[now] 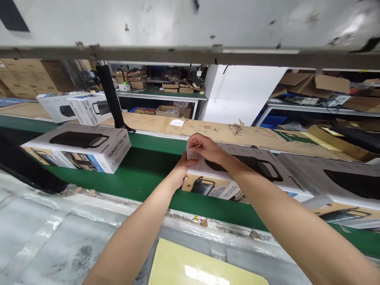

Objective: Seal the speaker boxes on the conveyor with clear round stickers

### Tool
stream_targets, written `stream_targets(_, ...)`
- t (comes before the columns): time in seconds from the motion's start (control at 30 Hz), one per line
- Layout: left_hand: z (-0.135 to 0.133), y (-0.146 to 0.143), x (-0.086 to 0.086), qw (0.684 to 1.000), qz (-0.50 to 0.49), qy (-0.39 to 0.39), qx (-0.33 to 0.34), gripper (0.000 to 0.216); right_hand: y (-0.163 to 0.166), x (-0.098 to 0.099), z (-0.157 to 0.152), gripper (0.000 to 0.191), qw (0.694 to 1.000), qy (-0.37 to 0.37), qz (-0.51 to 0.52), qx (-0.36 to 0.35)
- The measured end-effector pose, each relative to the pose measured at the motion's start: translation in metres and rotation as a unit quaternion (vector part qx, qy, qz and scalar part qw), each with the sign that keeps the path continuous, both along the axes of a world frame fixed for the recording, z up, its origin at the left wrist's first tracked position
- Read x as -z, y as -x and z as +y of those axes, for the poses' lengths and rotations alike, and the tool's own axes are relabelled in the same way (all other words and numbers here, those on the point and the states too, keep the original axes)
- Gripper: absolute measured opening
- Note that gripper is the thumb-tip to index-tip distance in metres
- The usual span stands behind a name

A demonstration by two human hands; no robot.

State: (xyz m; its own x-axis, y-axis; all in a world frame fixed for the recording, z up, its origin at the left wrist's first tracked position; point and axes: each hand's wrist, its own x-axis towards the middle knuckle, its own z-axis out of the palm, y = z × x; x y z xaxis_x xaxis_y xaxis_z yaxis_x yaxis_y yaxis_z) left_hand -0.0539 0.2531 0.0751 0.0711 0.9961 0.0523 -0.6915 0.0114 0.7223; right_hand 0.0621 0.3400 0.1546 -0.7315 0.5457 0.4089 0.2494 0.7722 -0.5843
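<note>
A white printed cardboard box (213,174) with a picture of a black handled device lies on the green conveyor belt (145,158). My left hand (181,170) grips its left end, the thumb over the top edge; its other fingers are mostly hidden. Curled at the far left corner of the same box, my right hand (204,148) has its fingertips pressed together, and whatever is between them is too small to tell. Another such box (344,178) touches or nearly touches the right end. Further left on the belt lies a box marked THUNDER TRAIL PRO (89,146).
Two similar boxes (89,109) stand beyond the belt at left, behind a black post (111,97). A white overhead panel (178,27) spans the top. In front lies a yellow sheet (192,263). A cardboard-covered ledge (202,126) runs behind the belt.
</note>
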Motion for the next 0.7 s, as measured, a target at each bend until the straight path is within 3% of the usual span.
stream_targets(0.17,0.001,0.003,0.001,1.0,-0.005,-0.004,-0.005,0.068,0.013,0.01,0.013,0.018,0.999,-0.03,-0.028,0.015)
stream_targets(0.37,-0.005,0.008,0.0,1.0,-0.013,0.004,-0.002,0.06,0.007,0.02,0.012,0.023,0.989,-0.108,-0.011,0.096)
stream_targets(0.47,-0.005,0.009,0.0,1.0,-0.02,-0.001,-0.007,0.063,-0.002,0.016,-0.004,0.037,0.98,-0.183,-0.073,0.036)
stream_targets(0.53,-0.003,0.009,0.001,1.0,-0.021,-0.005,-0.014,0.064,-0.002,0.01,-0.012,0.039,0.955,-0.249,-0.158,-0.034)
stream_targets(0.63,-0.001,0.007,0.004,0.999,-0.021,0.0,-0.045,0.056,0.012,0.003,-0.013,0.026,0.922,-0.294,-0.242,-0.065)
stream_targets(0.7,-0.002,0.006,0.006,0.996,-0.024,0.006,-0.084,0.057,0.024,0.001,-0.003,0.016,0.93,-0.27,-0.242,-0.055)
